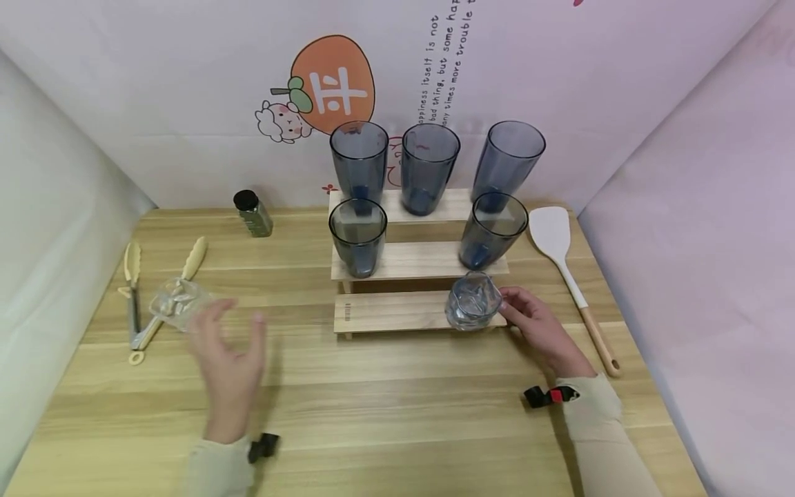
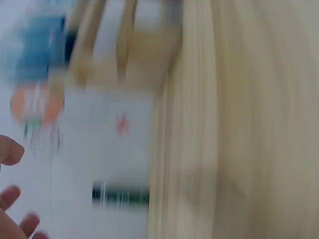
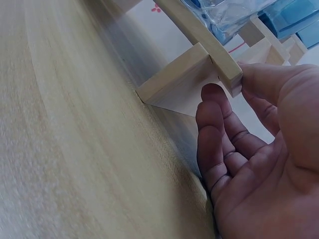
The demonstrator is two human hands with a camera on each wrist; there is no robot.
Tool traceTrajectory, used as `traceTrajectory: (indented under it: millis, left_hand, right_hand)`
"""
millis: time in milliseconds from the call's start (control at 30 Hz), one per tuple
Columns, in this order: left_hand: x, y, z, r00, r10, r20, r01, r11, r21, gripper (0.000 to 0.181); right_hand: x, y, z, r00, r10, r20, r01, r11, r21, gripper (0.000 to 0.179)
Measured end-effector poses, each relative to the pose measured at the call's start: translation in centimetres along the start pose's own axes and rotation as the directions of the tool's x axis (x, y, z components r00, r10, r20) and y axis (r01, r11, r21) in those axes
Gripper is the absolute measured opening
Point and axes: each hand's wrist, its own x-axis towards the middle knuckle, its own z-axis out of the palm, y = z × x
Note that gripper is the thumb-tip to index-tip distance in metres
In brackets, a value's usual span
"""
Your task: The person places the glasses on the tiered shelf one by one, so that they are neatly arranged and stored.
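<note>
My left hand (image 1: pixel 226 362), blurred, has its fingers spread beside a clear glass (image 1: pixel 177 304) on the left of the table; in the left wrist view nothing shows between its fingers (image 2: pixel 10 196). At the right end of a three-step wooden rack (image 1: pixel 397 312), my right hand (image 1: pixel 537 328) grips the end of the lowest board, its thumb against it and other fingers curled below in the right wrist view. Close to that hand, another clear glass (image 1: pixel 473 304) stands on the lowest step. A blue-grey glass (image 1: pixel 359 238) and another blue-grey glass (image 1: pixel 493 231) occupy the middle step.
Three taller blue-grey glasses, among them the middle one (image 1: pixel 428 169), stand on the top step. Tongs (image 1: pixel 144 335) lie at the left, partly behind the clear glass. A black-capped jar (image 1: pixel 254 215) is at the back; a white spatula (image 1: pixel 562 248) lies right of the rack.
</note>
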Motion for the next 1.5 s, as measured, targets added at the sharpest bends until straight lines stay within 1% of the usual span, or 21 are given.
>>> traceTrajectory:
  millis: [67, 133, 200, 267, 333, 400, 467, 533, 667, 800, 933, 967, 1033, 1133, 1167, 1200, 1233, 1333, 1400, 1467, 1500]
  left_hand:
    - [1.1, -1.5, -1.9, 0.995, -0.046, -0.083, 0.055, 0.992, 0.111, 0.054]
    - [2.0, -2.7, -3.3, 0.988, -0.083, -0.129, 0.108, 0.975, 0.195, 0.064]
    - [2.8, -3.6, -4.3, 0.983, -0.131, -0.130, 0.158, 0.960, 0.230, 0.073]
    - [3.4, -4.3, -4.8, 0.975, -0.198, -0.100, 0.216, 0.953, 0.211, 0.078]
    - [3.9, -4.8, -5.0, 0.956, -0.284, -0.073, 0.292, 0.942, 0.166, 0.080]
    - [4.3, -5.1, -5.0, 0.924, -0.380, -0.044, 0.383, 0.915, 0.124, 0.081]
    - [4.7, -5.4, -4.8, 0.898, -0.440, -0.033, 0.440, 0.891, 0.111, 0.082]
    - [5.0, -5.7, -4.7, 0.886, -0.462, -0.032, 0.463, 0.877, 0.127, 0.083]
    - [5.6, -6.2, -4.4, 0.890, -0.455, -0.029, 0.452, 0.873, 0.185, 0.084]
    - [6.1, -6.4, -4.2, 0.876, -0.482, -0.008, 0.471, 0.854, 0.222, 0.082]
    - [6.2, -6.3, -4.3, 0.827, -0.560, 0.044, 0.542, 0.816, 0.202, 0.082]
    - [6.1, -6.3, -4.3, 0.820, -0.570, 0.062, 0.552, 0.814, 0.183, 0.082]
    - [5.5, -6.4, -4.2, 0.821, -0.563, 0.096, 0.552, 0.825, 0.122, 0.081]
    - [4.6, -6.6, -3.9, 0.837, -0.534, 0.114, 0.537, 0.843, 0.006, 0.082]
    - [4.4, -6.7, -3.8, 0.842, -0.528, 0.109, 0.534, 0.845, -0.038, 0.083]
    - [4.2, -6.7, -3.7, 0.838, -0.535, 0.106, 0.543, 0.836, -0.074, 0.086]
    - [4.2, -6.7, -3.5, 0.826, -0.554, 0.102, 0.563, 0.821, -0.101, 0.088]
    - [4.3, -6.8, -3.2, 0.776, -0.623, 0.100, 0.630, 0.761, -0.152, 0.097]
    - [4.4, -6.9, -3.0, 0.748, -0.656, 0.103, 0.663, 0.731, -0.159, 0.099]
    - [4.4, -7.0, -2.8, 0.738, -0.667, 0.104, 0.675, 0.723, -0.150, 0.098]
    - [4.4, -7.0, -2.7, 0.738, -0.666, 0.108, 0.675, 0.723, -0.149, 0.096]
  right_hand:
    - [-0.1, 0.1, 0.0, 1.000, -0.002, -0.001, 0.002, 1.000, 0.002, 0.031]
    - [-0.1, 0.1, -0.1, 1.000, -0.004, -0.001, 0.004, 1.000, 0.007, 0.031]
    - [-0.1, 0.2, -0.1, 1.000, -0.008, -0.001, 0.008, 1.000, 0.011, 0.030]
    - [-0.1, 0.3, -0.1, 1.000, -0.019, 0.001, 0.019, 1.000, 0.014, 0.029]
    - [-0.1, 0.3, -0.1, 0.999, -0.035, 0.004, 0.035, 0.999, 0.017, 0.028]
    - [0.0, 0.4, 0.0, 0.999, -0.051, 0.009, 0.051, 0.999, 0.019, 0.028]
    - [0.0, 0.4, 0.0, 0.998, -0.062, 0.012, 0.061, 0.998, 0.022, 0.027]
    - [0.1, 0.4, 0.0, 0.998, -0.066, 0.015, 0.066, 0.998, 0.025, 0.026]
    - [0.1, 0.3, 0.1, 0.998, -0.064, 0.015, 0.064, 0.998, 0.028, 0.026]
    - [0.1, 0.2, 0.1, 0.999, -0.051, 0.013, 0.051, 0.998, 0.023, 0.027]
    - [0.0, 0.2, 0.1, 0.999, -0.044, 0.012, 0.044, 0.999, 0.025, 0.028]
    - [0.0, 0.2, 0.1, 0.999, -0.043, 0.013, 0.043, 0.999, 0.027, 0.028]
    - [0.0, 0.1, 0.1, 0.999, -0.042, 0.015, 0.042, 0.999, 0.032, 0.029]
    - [0.0, 0.0, 0.2, 0.999, -0.040, 0.015, 0.039, 0.999, 0.032, 0.029]
    - [0.0, 0.0, 0.2, 0.999, -0.040, 0.014, 0.039, 0.999, 0.032, 0.029]
    - [0.0, 0.0, 0.2, 0.999, -0.040, 0.012, 0.040, 0.999, 0.032, 0.029]
    - [0.0, 0.1, 0.3, 0.999, -0.041, 0.010, 0.041, 0.999, 0.031, 0.029]
    - [0.0, 0.1, 0.3, 0.999, -0.040, 0.009, 0.040, 0.999, 0.034, 0.029]
    - [0.0, 0.0, 0.3, 0.999, -0.042, 0.007, 0.042, 0.999, 0.031, 0.029]
    - [0.0, 0.0, 0.3, 0.999, -0.041, 0.003, 0.041, 0.999, 0.024, 0.029]
    - [0.0, 0.0, 0.2, 0.999, -0.040, 0.002, 0.040, 0.999, 0.019, 0.029]
